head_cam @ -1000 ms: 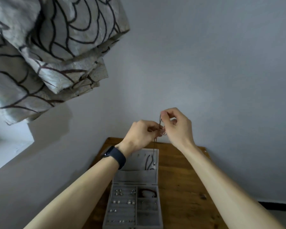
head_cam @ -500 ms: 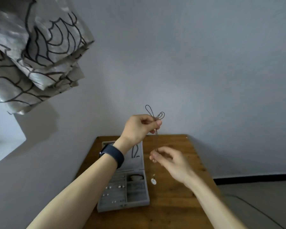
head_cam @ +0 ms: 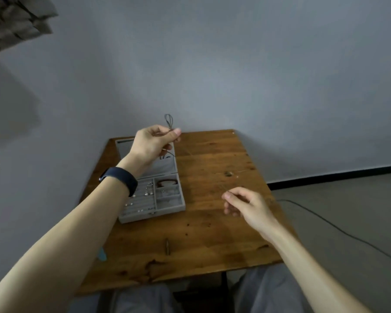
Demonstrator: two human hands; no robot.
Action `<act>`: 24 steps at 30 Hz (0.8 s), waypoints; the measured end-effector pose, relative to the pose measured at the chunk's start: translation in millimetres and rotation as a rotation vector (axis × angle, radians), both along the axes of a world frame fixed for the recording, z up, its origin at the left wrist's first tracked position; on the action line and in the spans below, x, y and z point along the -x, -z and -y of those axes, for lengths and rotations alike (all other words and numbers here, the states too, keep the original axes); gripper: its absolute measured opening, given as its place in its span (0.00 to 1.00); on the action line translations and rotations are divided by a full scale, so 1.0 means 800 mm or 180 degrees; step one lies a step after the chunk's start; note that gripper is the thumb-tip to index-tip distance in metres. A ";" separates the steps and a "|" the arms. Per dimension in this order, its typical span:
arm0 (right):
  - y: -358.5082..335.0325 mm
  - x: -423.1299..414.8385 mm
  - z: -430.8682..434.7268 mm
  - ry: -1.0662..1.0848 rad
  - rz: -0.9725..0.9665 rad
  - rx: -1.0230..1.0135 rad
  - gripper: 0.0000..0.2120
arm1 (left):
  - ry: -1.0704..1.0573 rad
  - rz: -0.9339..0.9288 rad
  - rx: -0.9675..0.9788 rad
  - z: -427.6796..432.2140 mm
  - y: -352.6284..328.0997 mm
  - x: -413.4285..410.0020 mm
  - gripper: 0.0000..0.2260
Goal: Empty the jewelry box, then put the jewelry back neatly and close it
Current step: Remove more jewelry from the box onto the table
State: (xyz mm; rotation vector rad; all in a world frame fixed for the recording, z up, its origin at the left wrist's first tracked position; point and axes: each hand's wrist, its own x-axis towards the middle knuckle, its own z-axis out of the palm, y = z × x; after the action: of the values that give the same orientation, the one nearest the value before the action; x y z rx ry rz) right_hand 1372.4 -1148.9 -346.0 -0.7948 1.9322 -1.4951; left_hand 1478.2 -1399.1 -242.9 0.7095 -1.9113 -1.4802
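Observation:
The grey jewelry box point(head_cam: 154, 214) lies open on the left half of the wooden table point(head_cam: 212, 245), its lid point(head_cam: 165, 166) folded flat toward the wall. Several small earrings point(head_cam: 146, 193) sit in its left slots and a red bracelet point(head_cam: 166, 182) in an upper right compartment. My left hand point(head_cam: 154, 143) is raised over the lid and pinches a thin dark necklace point(head_cam: 168, 122), whose loop sticks up above the fingers. My right hand point(head_cam: 246, 205) hovers over the table's right side, thumb and forefinger pinching what looks like the faint far end of the chain.
A small round thing point(head_cam: 229, 173) lies on the table right of the box. A short dark object point(head_cam: 167, 246) lies near the front edge, and a teal object point(head_cam: 102, 254) pokes out at the left edge. A cable point(head_cam: 325, 222) runs over the floor. A patterned curtain point(head_cam: 14, 19) hangs top left.
My right hand has moved down and to the right, away from my left hand. The left hand still holds the necklace loop. The view has tipped down toward the table.

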 end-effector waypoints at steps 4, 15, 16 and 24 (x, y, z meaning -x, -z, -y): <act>0.024 -0.010 -0.027 0.0059 0.0021 -0.0243 0.07 | -0.0176 0.0194 0.0031 0.006 0.027 -0.003 0.11; 0.103 -0.042 -0.096 0.0528 0.0053 -0.0391 0.07 | -0.0338 0.0840 -0.0489 -0.008 0.108 0.028 0.15; 0.108 -0.045 -0.101 0.0600 0.0046 -0.0392 0.07 | -0.0325 0.0894 -0.0499 -0.012 0.116 0.035 0.15; 0.136 -0.062 -0.141 0.0993 0.0353 -0.0480 0.12 | -0.0033 0.1494 -0.0161 -0.043 0.164 0.100 0.20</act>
State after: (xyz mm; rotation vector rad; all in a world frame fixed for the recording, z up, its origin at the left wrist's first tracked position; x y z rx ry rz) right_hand 1421.9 -1036.1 -455.0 -0.3480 2.1254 -1.5091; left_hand 1397.8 -1364.4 -374.1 1.1709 -2.2074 -1.4505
